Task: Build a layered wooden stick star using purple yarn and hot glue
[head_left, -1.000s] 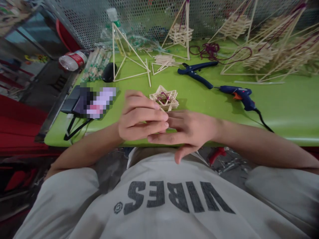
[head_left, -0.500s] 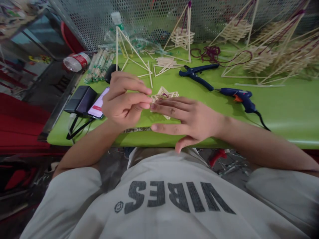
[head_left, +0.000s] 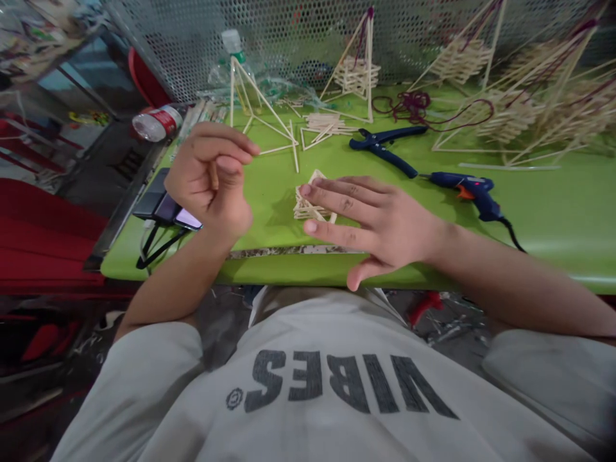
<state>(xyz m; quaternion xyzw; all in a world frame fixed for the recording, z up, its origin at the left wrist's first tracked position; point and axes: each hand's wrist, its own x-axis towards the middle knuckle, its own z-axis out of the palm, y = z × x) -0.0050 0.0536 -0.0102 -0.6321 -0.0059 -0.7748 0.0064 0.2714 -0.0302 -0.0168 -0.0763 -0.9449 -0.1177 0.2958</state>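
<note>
My right hand lies flat with its fingers spread at the near edge of the green table. Its fingertips rest over a small layered star made of thin wooden sticks, and most of that piece is hidden under them. My left hand hovers above the table to the left of the star, apart from it. The fingers are curled in with the thumb pressed on the index finger, and I see nothing held in them.
A blue glue gun with its cord and blue cutters lie to the right. A stick pyramid frame, loose sticks, purple cord and several finished stick pieces fill the back. Phone and bottle sit left.
My left hand has left the right hand's fingers and risen up and to the left. My right hand has slid forward and flattened over the stick star.
</note>
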